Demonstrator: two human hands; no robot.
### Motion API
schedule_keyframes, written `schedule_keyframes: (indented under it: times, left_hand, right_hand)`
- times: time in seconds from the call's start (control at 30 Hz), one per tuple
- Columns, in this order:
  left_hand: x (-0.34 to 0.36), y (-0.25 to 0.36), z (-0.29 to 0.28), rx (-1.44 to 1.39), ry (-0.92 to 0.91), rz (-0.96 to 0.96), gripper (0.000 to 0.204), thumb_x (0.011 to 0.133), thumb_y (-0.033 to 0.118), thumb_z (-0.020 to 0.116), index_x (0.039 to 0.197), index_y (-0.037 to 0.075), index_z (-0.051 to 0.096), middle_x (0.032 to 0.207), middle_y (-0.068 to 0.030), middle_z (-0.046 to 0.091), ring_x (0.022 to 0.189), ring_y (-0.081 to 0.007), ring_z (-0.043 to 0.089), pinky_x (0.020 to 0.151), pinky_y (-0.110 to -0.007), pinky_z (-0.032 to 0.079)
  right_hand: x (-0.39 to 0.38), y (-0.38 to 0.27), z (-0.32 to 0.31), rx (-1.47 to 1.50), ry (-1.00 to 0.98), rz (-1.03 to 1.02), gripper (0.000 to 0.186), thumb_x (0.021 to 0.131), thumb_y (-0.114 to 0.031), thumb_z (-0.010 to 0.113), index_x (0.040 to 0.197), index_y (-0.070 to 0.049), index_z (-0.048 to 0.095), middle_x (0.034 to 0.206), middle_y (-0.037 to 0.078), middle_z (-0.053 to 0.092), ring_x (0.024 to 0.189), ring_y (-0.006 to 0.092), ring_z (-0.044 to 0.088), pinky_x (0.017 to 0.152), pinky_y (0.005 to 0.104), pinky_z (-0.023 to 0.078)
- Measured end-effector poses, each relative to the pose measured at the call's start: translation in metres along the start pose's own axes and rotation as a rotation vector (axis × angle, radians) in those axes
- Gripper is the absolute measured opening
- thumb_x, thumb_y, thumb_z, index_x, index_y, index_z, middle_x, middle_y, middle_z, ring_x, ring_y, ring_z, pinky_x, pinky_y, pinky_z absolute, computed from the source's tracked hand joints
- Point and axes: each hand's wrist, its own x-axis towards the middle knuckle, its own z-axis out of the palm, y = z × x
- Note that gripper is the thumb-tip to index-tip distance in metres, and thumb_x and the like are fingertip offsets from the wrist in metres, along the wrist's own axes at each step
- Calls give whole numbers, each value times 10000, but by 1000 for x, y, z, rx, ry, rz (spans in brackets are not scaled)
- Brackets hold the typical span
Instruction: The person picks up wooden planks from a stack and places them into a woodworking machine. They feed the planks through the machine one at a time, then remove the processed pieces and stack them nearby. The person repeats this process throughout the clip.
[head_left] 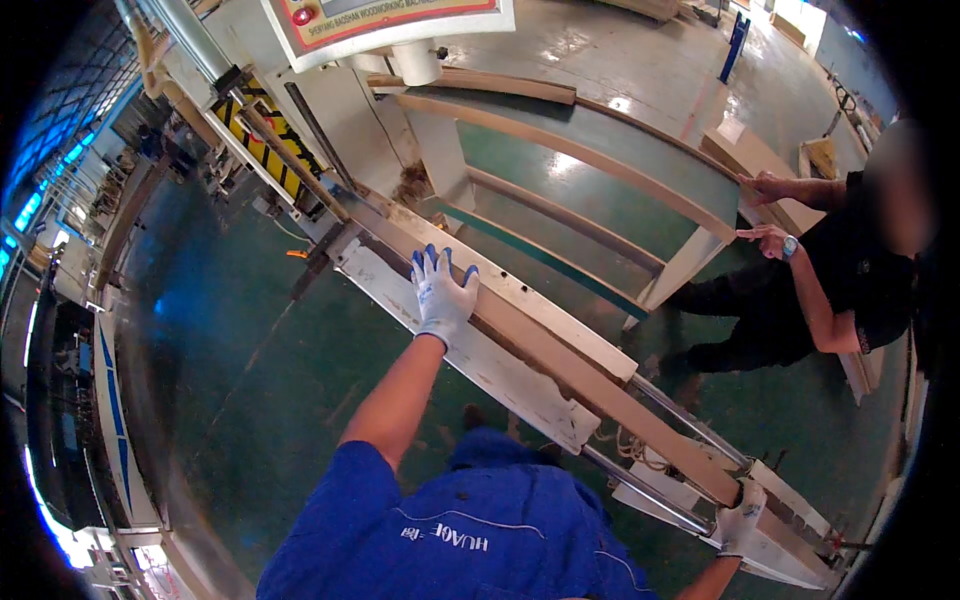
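Observation:
A long brown wooden board (600, 388) lies lengthwise on a white machine bed (500, 385), along a pale fence (560, 310). My left hand (443, 292), in a white glove with blue fingertips, rests on the board toward its far left part, fingers spread. At the board's near right end, my right hand (740, 518), also gloved, is closed around the end; some of its fingers are hidden. Beyond my left hand, the board's far end runs toward the machine head beside a yellow-and-black striped panel (262, 145).
Steel rods (690, 415) join the bed's sections. Behind the fence stands a wooden-railed frame table (580, 150). A co-worker in dark clothes stands at right, both hands (770, 240) near that table's corner. A control panel (390, 25) overhangs the top. Stacked boards (765, 170) lie farther right.

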Motion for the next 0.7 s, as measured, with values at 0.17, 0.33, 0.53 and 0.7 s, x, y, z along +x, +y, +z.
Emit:
schedule_keyframes:
  times: [0.17,0.33,0.53,0.7]
  left_hand:
    - [12,-9,2,22,-11,2,752,953,467,686,1503,-18,522,1652,-270,374,1570,-485,248,1281,-581,216]
    - [32,-34,-1,14,51,-26,777,950,480,687,1519,-16,505,1644,-256,398,1564,-467,280,1287,-548,224]
    - [65,-53,27,31,171,35,764,914,426,749,1490,-18,517,1523,-267,524,1473,-468,414,1262,-527,305]
    - [112,-115,96,-313,100,65,616,964,366,762,1423,-9,591,1430,-212,612,1294,-327,587,1124,-438,462]
  right_hand:
    - [-3,-4,9,18,33,-49,525,663,-26,741,1174,-62,626,1180,177,628,1192,422,571,1073,515,433]
    - [18,-27,4,-14,88,-149,534,672,-24,737,1193,-52,622,1207,188,630,1216,430,562,1109,528,420]
    - [24,-59,37,77,12,-108,521,646,-67,762,1148,-68,624,1150,173,632,1178,414,579,1073,505,449]
    - [29,-104,53,30,22,-39,360,674,-176,763,1027,-109,731,942,103,681,981,347,664,922,475,511]
